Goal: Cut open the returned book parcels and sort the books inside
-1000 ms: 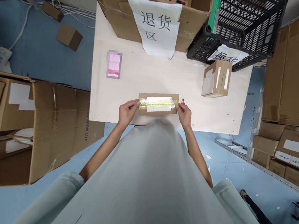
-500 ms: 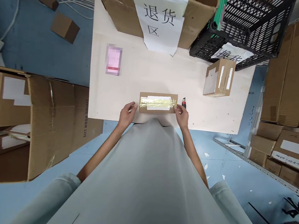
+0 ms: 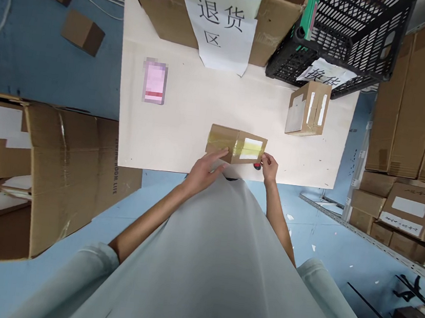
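A small cardboard box (image 3: 221,136) with shiny yellowish tape and a white label (image 3: 249,156) sits near the front edge of the table, turned so that two faces show. My left hand (image 3: 202,172) touches its near side, fingers stretched out and thumb apart. At the right end, my right hand (image 3: 269,168) has its fingers closed in a pinch on the box's edge or tape; exactly what lies between the fingertips is too small to make out. A red and black cutter (image 3: 257,166) lies partly hidden behind the box, beside my right hand.
The white table (image 3: 189,97) carries a blurred pink packet (image 3: 155,82), another cardboard box (image 3: 308,109), a large carton (image 3: 268,34) with a paper sign and a black crate (image 3: 285,67). An open carton (image 3: 66,177) stands left; shelved boxes (image 3: 403,211) are at right.
The box has turned and shifted right, showing another face. My left hand has moved from beside its left end onto its near side. My right hand stays at its right end.
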Demonstrator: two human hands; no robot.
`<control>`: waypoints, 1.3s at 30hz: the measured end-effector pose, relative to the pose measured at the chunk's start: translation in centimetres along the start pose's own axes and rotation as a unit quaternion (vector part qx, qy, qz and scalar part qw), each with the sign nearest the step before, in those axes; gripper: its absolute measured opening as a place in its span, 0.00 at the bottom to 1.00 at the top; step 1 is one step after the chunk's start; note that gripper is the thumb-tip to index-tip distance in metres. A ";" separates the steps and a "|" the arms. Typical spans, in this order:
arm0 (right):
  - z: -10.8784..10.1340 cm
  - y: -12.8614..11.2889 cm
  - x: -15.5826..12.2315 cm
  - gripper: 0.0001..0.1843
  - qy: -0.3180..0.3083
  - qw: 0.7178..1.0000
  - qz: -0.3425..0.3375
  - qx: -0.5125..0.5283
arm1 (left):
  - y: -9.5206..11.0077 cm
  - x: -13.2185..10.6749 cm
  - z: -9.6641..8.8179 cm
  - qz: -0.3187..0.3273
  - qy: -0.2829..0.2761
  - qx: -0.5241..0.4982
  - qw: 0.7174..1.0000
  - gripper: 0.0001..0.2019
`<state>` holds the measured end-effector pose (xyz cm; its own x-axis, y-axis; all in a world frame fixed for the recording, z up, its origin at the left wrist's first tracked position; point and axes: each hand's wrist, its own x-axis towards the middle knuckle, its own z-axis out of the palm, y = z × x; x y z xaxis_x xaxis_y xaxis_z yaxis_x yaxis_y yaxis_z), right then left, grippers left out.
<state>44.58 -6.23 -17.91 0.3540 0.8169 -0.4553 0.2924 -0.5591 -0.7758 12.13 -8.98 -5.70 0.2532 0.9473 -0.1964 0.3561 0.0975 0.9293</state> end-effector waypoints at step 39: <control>9.6 -12.7 -4.8 0.34 -0.086 0.935 -0.247 -0.240 | -10.0 2.7 -7.8 -0.254 0.240 0.118 0.930 0.11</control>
<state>30.67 -1.69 -10.08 -0.0653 0.9797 -0.1893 0.7624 -0.0734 -0.6429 2.24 -5.05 -13.11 -0.4117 0.8300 -0.3762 0.5220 0.5532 0.6492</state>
